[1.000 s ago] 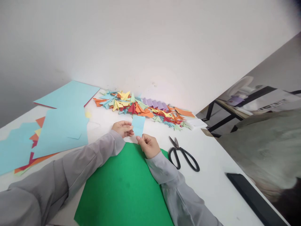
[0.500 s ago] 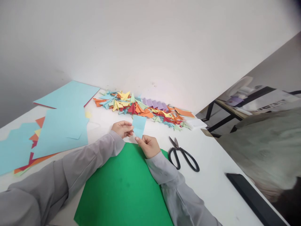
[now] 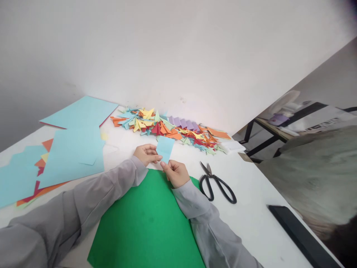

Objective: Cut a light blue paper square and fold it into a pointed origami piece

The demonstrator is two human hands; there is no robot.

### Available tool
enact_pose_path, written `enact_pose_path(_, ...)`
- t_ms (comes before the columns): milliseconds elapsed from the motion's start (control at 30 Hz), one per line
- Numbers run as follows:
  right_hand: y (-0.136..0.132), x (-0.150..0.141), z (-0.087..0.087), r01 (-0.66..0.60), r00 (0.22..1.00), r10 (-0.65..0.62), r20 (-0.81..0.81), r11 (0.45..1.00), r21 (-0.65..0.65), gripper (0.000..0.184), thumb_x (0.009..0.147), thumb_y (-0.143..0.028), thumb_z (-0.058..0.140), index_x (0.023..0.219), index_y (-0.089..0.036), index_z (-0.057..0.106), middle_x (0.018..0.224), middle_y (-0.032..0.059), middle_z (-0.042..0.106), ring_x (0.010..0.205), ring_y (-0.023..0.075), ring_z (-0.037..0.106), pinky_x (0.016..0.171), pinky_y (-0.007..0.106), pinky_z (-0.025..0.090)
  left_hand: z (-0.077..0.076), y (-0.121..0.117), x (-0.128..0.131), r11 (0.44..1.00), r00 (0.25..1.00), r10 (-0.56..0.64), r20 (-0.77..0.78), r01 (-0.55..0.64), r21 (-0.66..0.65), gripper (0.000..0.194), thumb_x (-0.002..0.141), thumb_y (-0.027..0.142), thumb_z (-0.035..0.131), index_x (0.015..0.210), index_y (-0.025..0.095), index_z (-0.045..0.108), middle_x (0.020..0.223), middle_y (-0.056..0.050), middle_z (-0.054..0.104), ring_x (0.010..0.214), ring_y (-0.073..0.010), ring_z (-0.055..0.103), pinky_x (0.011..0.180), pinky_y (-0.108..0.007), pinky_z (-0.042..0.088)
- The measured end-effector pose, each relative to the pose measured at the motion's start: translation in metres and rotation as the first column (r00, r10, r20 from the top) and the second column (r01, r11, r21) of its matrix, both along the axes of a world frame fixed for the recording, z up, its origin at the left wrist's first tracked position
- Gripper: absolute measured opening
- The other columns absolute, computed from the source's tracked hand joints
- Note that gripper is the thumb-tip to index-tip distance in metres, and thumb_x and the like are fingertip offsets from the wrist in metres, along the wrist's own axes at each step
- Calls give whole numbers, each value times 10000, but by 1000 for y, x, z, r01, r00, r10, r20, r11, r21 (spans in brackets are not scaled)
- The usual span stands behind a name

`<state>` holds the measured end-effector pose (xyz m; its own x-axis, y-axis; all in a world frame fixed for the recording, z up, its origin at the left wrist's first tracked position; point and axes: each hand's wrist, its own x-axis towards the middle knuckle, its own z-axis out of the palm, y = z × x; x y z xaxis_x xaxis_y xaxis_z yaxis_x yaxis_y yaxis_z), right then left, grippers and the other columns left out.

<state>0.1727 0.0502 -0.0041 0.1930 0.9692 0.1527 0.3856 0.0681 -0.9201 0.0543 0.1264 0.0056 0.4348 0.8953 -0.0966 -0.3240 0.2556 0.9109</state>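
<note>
Both of my hands pinch a small light blue paper rectangle (image 3: 165,147) held just above the white table (image 3: 251,208). My left hand (image 3: 146,153) grips its left edge with thumb and fingers closed. My right hand (image 3: 176,172) pinches its lower corner from below. A large green sheet (image 3: 145,227) lies under my forearms, close to me. Both arms wear grey sleeves.
Black scissors (image 3: 216,183) lie shut to the right of my right hand. A heap of folded coloured paper pieces (image 3: 167,128) runs along the wall. Large light blue sheets (image 3: 72,149) over orange and red ones lie at the left. A black flat object (image 3: 301,234) sits at the table's right edge.
The blue rectangle has tilted slightly to the right, and my left hand has shifted a little toward it. My right hand has barely moved.
</note>
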Motion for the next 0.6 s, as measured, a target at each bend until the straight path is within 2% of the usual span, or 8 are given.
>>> enact_pose_path(67, -1, -1, 2, -15, 1000, 15, -17, 1000, -3, 442, 660, -548, 536, 442, -195, 383, 314, -69, 374, 314, 58, 287, 356, 206, 228, 0, -1, 0, 999, 999, -24, -40, 25, 23, 418, 314, 173, 796, 607, 106, 506, 401, 30, 557, 343, -83, 504, 361, -184, 410)
enact_pose_path(167, -1, -1, 2, -27, 999, 27, -40, 999, -16, 424, 670, -553, 524, 484, -184, 429, 332, -63, 397, 316, 62, 310, 354, 205, 225, 4, -3, -2, 995, 990, -93, -102, 96, 30, 370, 342, 219, 791, 550, 94, 512, 363, 8, 548, 291, -75, 465, 306, -171, 362)
enact_pose_path(267, 1, 0, 2, -92, 995, 90, -49, 995, -31, 415, 686, -564, 495, 545, -173, 482, 349, -57, 418, 316, 69, 332, 349, 205, 236, 9, -5, -3, 990, 984, -133, -120, 136, 22, 339, 372, 222, 787, 547, 83, 532, 356, -6, 548, 272, -78, 455, 288, -171, 348)
enact_pose_path(467, 0, 3, 3, -136, 990, 134, -36, 990, -42, 405, 708, -548, 482, 571, -167, 510, 347, -51, 436, 316, 70, 346, 360, 202, 263, 10, -4, -3, 988, 984, -153, -95, 149, -44, 338, 374, 215, 791, 547, 89, 529, 386, -17, 564, 337, -121, 526, 298, -186, 395)
enact_pose_path(600, 0, 3, 3, -143, 989, 142, -30, 989, -37, 409, 707, -549, 482, 563, -168, 513, 344, -46, 448, 317, 73, 353, 369, 205, 279, 10, -3, -3, 984, 979, -169, -110, 162, -72, 308, 427, 216, 777, 554, 92, 525, 414, -32, 580, 360, -140, 553, 297, -188, 400)
